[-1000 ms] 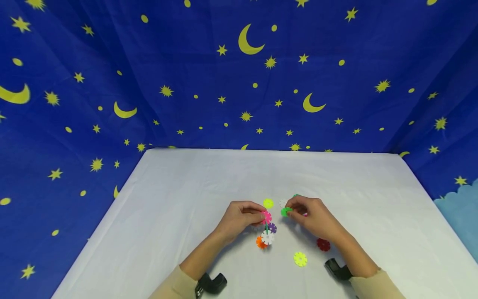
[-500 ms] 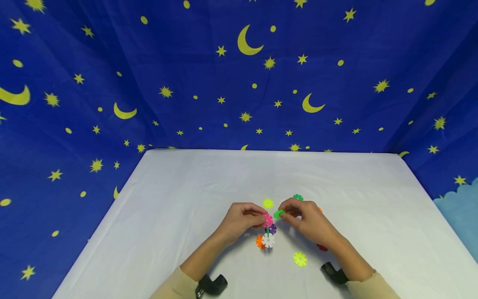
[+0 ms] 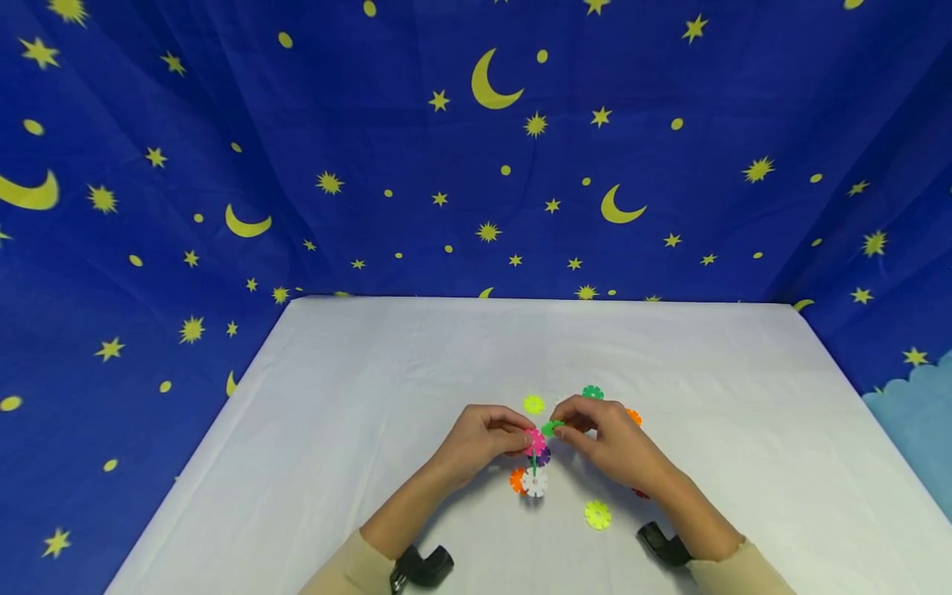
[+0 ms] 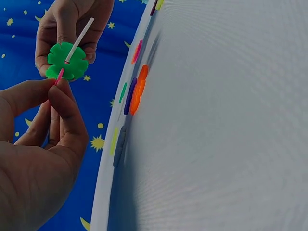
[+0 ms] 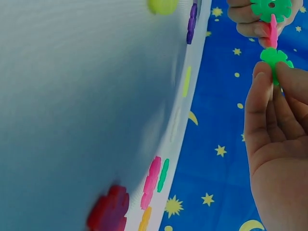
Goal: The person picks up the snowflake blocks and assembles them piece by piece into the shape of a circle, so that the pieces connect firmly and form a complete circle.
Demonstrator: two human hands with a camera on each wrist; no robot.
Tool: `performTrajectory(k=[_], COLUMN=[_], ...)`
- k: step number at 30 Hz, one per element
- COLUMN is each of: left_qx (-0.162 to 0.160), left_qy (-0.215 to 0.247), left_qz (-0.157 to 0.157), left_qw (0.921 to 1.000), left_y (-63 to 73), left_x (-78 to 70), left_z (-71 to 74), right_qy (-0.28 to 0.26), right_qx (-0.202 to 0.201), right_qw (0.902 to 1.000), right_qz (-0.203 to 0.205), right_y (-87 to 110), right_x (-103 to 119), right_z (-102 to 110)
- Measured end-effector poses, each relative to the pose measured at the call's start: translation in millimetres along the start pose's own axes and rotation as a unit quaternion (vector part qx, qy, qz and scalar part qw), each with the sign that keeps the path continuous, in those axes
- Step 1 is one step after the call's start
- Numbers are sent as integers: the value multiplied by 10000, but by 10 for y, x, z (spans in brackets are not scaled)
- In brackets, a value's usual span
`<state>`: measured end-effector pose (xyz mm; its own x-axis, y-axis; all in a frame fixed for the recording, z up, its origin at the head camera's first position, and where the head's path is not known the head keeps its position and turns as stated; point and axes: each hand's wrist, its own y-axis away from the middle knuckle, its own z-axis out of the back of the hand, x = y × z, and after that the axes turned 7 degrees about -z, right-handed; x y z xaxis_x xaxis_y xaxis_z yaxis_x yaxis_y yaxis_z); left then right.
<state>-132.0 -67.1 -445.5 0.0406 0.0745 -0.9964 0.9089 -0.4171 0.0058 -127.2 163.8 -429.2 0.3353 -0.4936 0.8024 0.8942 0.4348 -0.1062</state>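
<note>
My left hand (image 3: 483, 442) pinches a pink notched plastic disc (image 3: 535, 442) between thumb and fingertips. That disc slots into a green disc (image 4: 67, 61), which carries a white disc (image 3: 534, 482) at its near end, forming a short chain. Close on the right, my right hand (image 3: 613, 442) pinches a light green notched disc (image 5: 275, 60) between thumb and forefinger. In the right wrist view its edge meets the pink disc's rim; whether they are slotted together I cannot tell.
Loose discs lie on the white-covered table (image 3: 372, 364): yellow (image 3: 598, 516) in front, another yellow (image 3: 534, 404) behind, dark green (image 3: 592, 392), orange (image 3: 516, 481), purple (image 3: 543, 456). A red disc (image 5: 109, 209) lies below the right arm. A starry blue curtain (image 3: 402, 132) surrounds the table.
My right hand has moved left with the light green disc, up to the pink one. My left hand has shifted slightly right and nearer with the chain.
</note>
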Motion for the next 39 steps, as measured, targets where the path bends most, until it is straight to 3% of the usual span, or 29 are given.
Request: performTrajectory(k=[7, 15, 34, 39], left_qx=[50, 81, -19, -148], left_qy=[8, -255, -692, -837], left_qz=[138, 71, 80, 34], left_qw=[9999, 9996, 9976, 9964], left_y=[-3, -3, 49, 88], left_x=[0, 30, -12, -101], left_z=[-12, -32, -90, -141], right_qy=[-23, 112, 206, 213], right_qx=[138, 281, 122, 145], right_qw=[9999, 9995, 9997, 9996], right_qz=[92, 33, 107, 111], right_y=[-2, 10, 24, 23], right_x=[-20, -16, 21, 26], right_z=[-14, -10, -71, -74])
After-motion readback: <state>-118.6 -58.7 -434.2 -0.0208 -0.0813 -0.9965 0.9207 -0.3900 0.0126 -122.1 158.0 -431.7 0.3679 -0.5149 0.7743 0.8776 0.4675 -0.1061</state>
